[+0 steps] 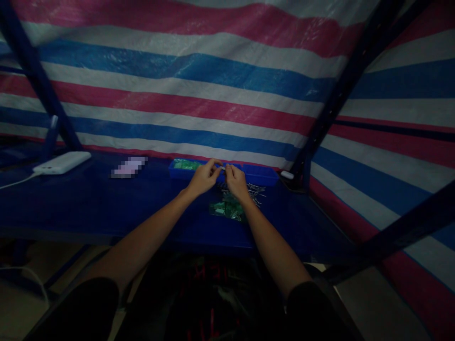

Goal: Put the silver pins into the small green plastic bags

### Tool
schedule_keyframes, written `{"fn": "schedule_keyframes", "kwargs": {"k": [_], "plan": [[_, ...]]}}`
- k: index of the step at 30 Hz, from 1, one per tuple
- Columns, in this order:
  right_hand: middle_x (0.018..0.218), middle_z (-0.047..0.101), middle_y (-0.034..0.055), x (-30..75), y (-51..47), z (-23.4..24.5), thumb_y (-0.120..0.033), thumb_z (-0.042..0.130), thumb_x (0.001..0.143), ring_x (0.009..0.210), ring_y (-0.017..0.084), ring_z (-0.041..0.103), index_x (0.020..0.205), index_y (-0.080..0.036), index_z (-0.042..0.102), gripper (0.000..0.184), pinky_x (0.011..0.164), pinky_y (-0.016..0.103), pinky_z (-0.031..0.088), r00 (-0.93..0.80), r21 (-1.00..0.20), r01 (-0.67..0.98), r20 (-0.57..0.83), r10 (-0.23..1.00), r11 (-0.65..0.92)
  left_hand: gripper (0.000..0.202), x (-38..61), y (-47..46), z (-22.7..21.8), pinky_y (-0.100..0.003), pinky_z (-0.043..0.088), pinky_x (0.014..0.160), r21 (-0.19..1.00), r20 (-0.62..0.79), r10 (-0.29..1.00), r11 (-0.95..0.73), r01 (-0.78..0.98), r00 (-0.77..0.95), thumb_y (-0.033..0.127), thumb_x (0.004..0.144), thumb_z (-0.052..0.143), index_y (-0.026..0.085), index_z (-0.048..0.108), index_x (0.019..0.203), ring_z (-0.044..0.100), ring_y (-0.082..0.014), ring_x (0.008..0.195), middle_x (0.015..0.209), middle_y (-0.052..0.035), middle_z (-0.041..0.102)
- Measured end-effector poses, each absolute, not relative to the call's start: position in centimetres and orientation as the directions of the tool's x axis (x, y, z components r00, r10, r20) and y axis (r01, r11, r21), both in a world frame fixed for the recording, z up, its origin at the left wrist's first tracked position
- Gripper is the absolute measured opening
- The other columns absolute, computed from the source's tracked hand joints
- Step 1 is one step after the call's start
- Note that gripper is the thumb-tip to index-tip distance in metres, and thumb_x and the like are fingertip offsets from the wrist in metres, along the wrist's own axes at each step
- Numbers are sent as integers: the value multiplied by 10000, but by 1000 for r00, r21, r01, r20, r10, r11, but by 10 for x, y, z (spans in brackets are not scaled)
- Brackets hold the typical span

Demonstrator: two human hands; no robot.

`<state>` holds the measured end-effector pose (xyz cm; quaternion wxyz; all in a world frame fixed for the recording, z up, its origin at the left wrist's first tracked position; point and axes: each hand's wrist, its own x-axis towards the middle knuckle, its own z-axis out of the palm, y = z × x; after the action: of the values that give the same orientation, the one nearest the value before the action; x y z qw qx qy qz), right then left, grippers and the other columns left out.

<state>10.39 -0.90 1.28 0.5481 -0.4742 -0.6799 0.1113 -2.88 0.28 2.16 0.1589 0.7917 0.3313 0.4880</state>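
Note:
My left hand (204, 178) and my right hand (235, 181) meet over the front edge of a long blue tray (265, 176). Fingertips of both are closed on a small pale piece (222, 168), too small and dim to name. Green packets (186, 164) fill the tray's left compartment. Below my right hand, more green packets (227, 209) lie on the table beside a loose heap of thin metal pins (257, 190). My right hand and wrist partly cover the pins and packets.
The dark blue table (156, 208) stands against a striped plastic sheet (185, 109). A white power bank (62, 163) with a cable lies at left, near a blurred-out flat item (128, 167). A small white object (287, 174) sits by the right blue metal post (329, 102).

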Motion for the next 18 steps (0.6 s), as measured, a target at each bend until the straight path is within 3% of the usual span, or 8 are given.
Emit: {"fn": "schedule_keyframes", "kwargs": {"k": [4, 10, 18], "plan": [[541, 460, -33, 102, -11, 13, -428, 312, 865, 520, 112, 435, 672, -188, 511, 367, 520, 230, 286, 24, -664, 520, 640, 768, 537, 155, -29, 6, 19, -236, 385, 555, 567, 651, 689, -720, 400, 318, 238, 847, 396, 170, 463, 968, 530, -127, 574, 624, 15, 544], [515, 428, -73, 102, -14, 13, -403, 500, 776, 465, 98, 410, 901, -199, 513, 239, 476, 217, 289, 11, -669, 475, 655, 756, 572, 143, -29, 7, 19, -250, 383, 560, 575, 647, 714, -688, 443, 268, 276, 875, 342, 176, 444, 881, 535, -139, 603, 683, -11, 560], [500, 394, -66, 101, -14, 12, -354, 447, 801, 450, 97, 377, 797, -192, 534, 184, 467, 224, 266, -8, -630, 514, 675, 737, 582, 202, -29, 6, 19, -244, 375, 541, 612, 608, 748, -656, 442, 267, 333, 885, 323, 185, 441, 813, 524, -134, 564, 614, 7, 535]]}}
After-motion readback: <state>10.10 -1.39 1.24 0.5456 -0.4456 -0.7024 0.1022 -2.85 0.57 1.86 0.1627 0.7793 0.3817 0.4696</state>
